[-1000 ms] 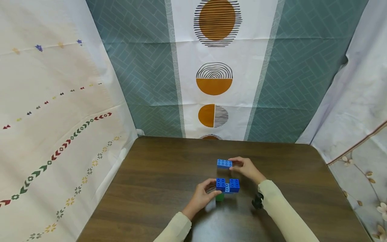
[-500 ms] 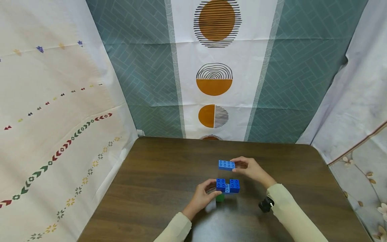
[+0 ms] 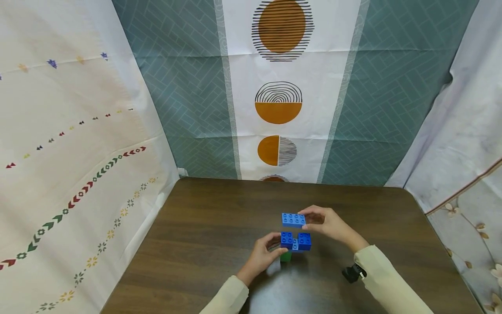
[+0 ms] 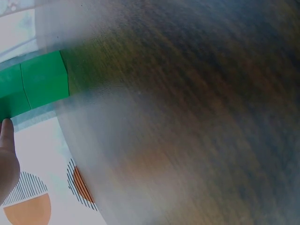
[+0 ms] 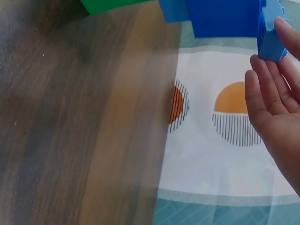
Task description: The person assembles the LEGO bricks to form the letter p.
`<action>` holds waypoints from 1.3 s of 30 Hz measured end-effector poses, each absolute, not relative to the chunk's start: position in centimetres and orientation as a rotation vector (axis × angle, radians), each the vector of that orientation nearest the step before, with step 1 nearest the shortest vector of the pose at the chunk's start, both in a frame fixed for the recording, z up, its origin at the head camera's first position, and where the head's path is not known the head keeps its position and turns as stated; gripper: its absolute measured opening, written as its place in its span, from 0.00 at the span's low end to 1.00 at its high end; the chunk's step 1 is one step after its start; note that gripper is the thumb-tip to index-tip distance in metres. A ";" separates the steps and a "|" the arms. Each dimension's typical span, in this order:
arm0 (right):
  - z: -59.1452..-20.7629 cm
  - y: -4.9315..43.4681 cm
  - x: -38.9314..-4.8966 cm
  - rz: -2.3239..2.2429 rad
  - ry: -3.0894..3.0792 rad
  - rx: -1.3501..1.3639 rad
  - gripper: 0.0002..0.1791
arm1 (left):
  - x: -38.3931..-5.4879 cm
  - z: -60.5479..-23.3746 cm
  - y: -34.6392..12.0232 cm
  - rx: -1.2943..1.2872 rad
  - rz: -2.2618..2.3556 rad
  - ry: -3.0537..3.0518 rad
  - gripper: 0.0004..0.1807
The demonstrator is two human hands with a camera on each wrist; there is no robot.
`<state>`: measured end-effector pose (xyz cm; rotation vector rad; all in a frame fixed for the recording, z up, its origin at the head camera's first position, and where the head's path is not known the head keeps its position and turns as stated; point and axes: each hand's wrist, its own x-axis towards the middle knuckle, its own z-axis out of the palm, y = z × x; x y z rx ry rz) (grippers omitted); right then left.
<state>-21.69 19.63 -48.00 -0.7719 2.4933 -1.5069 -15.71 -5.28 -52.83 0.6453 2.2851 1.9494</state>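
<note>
A stack of toy building bricks stands on the table, with green bricks at the bottom. Above them lies a light blue brick, topped at its ends by two dark blue bricks with a gap between. My left hand holds the stack from its left side, thumb in front and fingers behind. In the left wrist view, a fingertip is at the edge of the green bricks. My right hand pinches the right end of another light blue brick, studs up, just beyond the stack.
The brown wooden table spreads around both hands. A patterned cloth hangs behind its far edge, with white cloths at the left and right. A small black device sits at the right wrist.
My right hand brings its light blue brick slightly nearer to me, closer to the stack, while the right forearm swings rightward. The left hand and stack stay in place.
</note>
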 end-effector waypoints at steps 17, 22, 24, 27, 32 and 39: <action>-48.2 19.3 -19.4 -1.515 2.408 -0.804 0.20 | -15.5 -52.5 -5.3 0.624 1.907 2.330 0.17; -48.2 19.4 -19.1 -1.528 2.400 -0.869 0.19 | -15.6 -52.6 -5.3 0.625 1.908 2.339 0.17; -48.1 19.4 -19.0 -1.529 2.403 -0.878 0.19 | -15.6 -52.6 -5.3 0.620 1.902 2.347 0.17; -48.0 19.4 -18.7 -1.522 2.406 -0.870 0.19 | -15.5 -52.6 -5.3 0.611 1.896 2.349 0.17; -48.1 19.4 -18.6 -1.500 2.430 -0.864 0.19 | -15.6 -52.7 -5.3 0.619 1.926 2.328 0.17; -48.4 19.2 -18.5 -1.441 2.489 -0.911 0.21 | -15.7 -52.7 -5.2 0.624 1.929 2.327 0.17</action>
